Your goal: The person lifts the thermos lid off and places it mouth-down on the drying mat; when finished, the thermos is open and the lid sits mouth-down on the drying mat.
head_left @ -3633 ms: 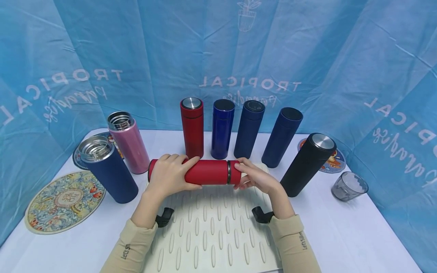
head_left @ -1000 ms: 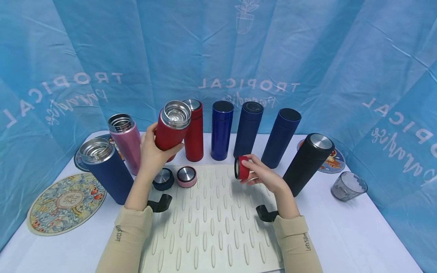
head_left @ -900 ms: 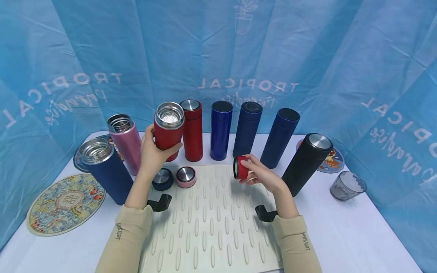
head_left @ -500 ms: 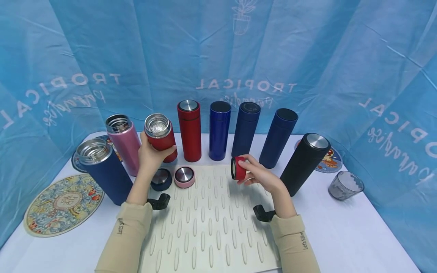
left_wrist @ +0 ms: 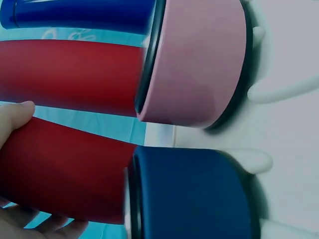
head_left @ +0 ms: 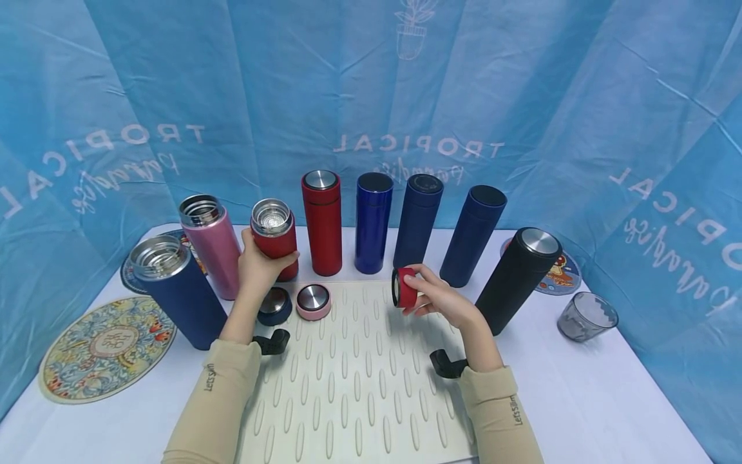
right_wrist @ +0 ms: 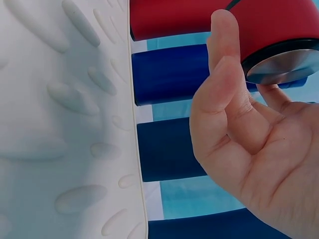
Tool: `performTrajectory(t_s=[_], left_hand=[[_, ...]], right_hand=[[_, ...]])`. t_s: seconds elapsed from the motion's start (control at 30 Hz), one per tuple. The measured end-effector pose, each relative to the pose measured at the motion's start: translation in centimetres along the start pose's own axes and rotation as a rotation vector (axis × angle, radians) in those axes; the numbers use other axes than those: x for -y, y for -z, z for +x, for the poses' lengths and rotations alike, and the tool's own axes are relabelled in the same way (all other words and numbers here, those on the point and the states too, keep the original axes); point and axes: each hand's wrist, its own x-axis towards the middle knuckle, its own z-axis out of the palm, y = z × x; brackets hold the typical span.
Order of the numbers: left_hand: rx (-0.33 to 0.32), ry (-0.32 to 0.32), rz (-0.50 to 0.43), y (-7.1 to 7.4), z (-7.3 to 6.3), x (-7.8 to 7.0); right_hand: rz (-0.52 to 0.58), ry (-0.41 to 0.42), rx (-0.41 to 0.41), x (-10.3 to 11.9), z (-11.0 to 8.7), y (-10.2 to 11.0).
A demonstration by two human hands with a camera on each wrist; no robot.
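Observation:
An uncapped red thermos [head_left: 277,245] stands upright behind the mat, its steel mouth facing up. My left hand [head_left: 257,265] grips it around the body, thumb on the near side. In the left wrist view the fingers wrap the red thermos [left_wrist: 60,169] low in the picture. Over the mat my right hand [head_left: 437,295] holds a red lid [head_left: 406,287] on its side between thumb and fingers. The right wrist view shows the lid's steel top [right_wrist: 284,67]. A navy lid [head_left: 275,305] and a pink lid [head_left: 313,301] lie at the mat's far left.
Open navy [head_left: 188,303] and pink [head_left: 216,251] thermoses stand at left. Capped red [head_left: 323,225], glossy blue [head_left: 372,225] and further navy thermoses line the back, a black one [head_left: 513,283] at right. The glass [head_left: 587,317] sits far right. The ribbed mat [head_left: 359,386] fills the front.
The lid has come off the red thermos into my right hand. My left hand has turned the thermos upright and brought it left and down beside the pink one.

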Motion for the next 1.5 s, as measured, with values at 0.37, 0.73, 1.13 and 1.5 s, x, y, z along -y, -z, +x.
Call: performTrajectory(t_s=[0.37, 0.73, 1.13, 1.5], left_hand=[[-0.037, 0.088, 0.089, -0.4, 1.7, -0.8], [0.012, 0.096, 0.054, -0.4, 1.7, -0.6], [0.056, 0.054, 0.012, 0.4, -0.8, -0.8], [0.071, 0.046, -0.058, 0.6, -2.3, -0.2]], right_hand=[[0.001, 0.019, 0.01, -0.1, 0.1, -0.1], [-0.012, 0.019, -0.008, 0.0, 0.2, -0.4], [-0.157, 0.044, -0.081, 0.3, 1.9, -3.4], [-0.645, 0.219, -0.227, 0.4, 4.6, -6.0]])
